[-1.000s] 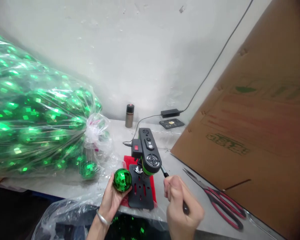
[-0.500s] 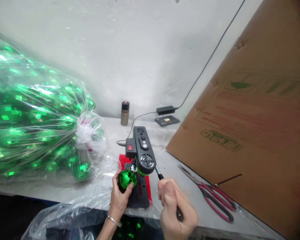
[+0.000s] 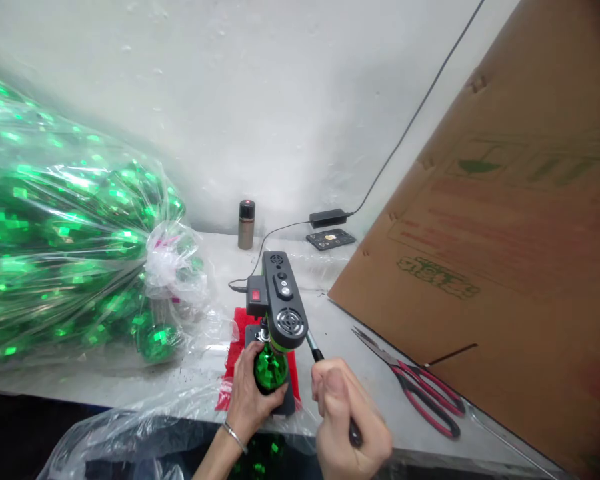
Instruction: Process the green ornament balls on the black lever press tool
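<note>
A shiny green faceted ball (image 3: pixel 271 368) is held in my left hand (image 3: pixel 253 393), thumb and fingers closed round its left and lower sides. The ball sits beneath the front end of a black machine (image 3: pixel 284 300) with round vents and a red switch. The machine's dark base plate rests on a red cloth (image 3: pixel 229 383). My right hand (image 3: pixel 347 417) is wrapped round the black grip of the metal lever (image 3: pixel 312 343) on the machine's right side.
Left on the table (image 3: pixel 325 320) lies a big clear bag (image 3: pixel 80 253) of green balls. Scissors (image 3: pixel 410 383) and a large cardboard box (image 3: pixel 480 233) are at right. Behind are a bottle (image 3: pixel 247 225), a phone (image 3: pixel 331 239) and a corded adapter (image 3: pixel 329 217). More green balls (image 3: pixel 267 453) show below the table edge.
My left hand has moved the green ball right, from beside the machine's head to under its front end. My right hand still grips the lever. The view has shifted slightly.
</note>
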The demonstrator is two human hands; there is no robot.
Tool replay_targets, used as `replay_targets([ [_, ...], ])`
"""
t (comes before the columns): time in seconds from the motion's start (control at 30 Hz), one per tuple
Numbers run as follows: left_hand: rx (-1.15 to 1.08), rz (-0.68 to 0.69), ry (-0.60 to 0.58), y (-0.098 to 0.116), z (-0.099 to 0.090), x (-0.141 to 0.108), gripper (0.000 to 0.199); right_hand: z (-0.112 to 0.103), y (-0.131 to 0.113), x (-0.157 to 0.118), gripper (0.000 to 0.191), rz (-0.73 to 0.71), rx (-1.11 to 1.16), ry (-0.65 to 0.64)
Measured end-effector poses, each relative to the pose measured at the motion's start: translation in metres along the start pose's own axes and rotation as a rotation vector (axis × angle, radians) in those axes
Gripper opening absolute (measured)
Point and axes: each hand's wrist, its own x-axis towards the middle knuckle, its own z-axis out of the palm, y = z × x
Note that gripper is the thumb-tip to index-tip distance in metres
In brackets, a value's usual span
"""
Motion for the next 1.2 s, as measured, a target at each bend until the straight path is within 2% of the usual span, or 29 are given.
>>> replay_targets([
  [0.2,0.007,0.006,-0.048,-0.003,-0.002,0.0,0.076,0.004,-0.004,0.0,0.032,0.008,-0.013,0.055],
  [0.33,0.048,0.06,-0.024,-0.006,0.001,0.0,0.07,0.01,-0.005,-0.004,0.036,-0.015,-0.013,0.129],
  [0.53,0.113,0.114,-0.011,-0.008,0.003,-0.001,0.069,0.022,0.0,-0.007,0.039,-0.086,-0.039,0.238],
  [0.63,0.148,0.143,0.002,-0.01,0.004,-0.001,0.07,0.024,0.001,-0.009,0.041,-0.071,-0.048,0.291],
  [0.87,0.217,0.213,0.043,-0.013,0.007,-0.002,0.07,0.02,0.003,-0.018,0.044,0.009,-0.061,0.235],
  [0.97,0.237,0.232,0.041,-0.01,0.006,-0.001,0.07,0.02,0.004,-0.019,0.045,-0.014,-0.052,0.267],
  [1.2,0.264,0.269,0.05,-0.004,0.002,0.001,0.067,0.02,0.008,-0.021,0.045,-0.027,-0.058,0.252],
])
